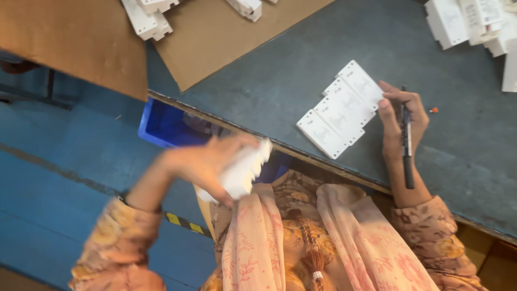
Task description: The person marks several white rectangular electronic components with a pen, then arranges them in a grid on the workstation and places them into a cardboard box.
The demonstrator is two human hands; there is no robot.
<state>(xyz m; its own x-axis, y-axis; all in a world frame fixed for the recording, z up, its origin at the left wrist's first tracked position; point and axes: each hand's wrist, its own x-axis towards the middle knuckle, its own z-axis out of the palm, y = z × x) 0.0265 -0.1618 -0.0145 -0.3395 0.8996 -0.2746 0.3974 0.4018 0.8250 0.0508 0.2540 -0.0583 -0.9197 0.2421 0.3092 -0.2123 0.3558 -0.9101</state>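
Observation:
My left hand [207,164] is off the table's near edge, blurred, gripping a small stack of flat white cardboard pieces [243,171] above my lap. My right hand [401,126] rests on the dark grey table [334,54], a black pen [407,141] held along its fingers. Its fingertips touch the right end of a flat, unfolded white carton blank [340,110] that lies diagonally on the table.
A blue plastic bin [164,125] sits below the table's edge on the left. Brown cardboard sheets [215,37] lie at the far left with white folded cartons [146,21] on them. More white cartons [468,21] pile up at the far right. A tiny orange bit [433,110] lies beside my right hand.

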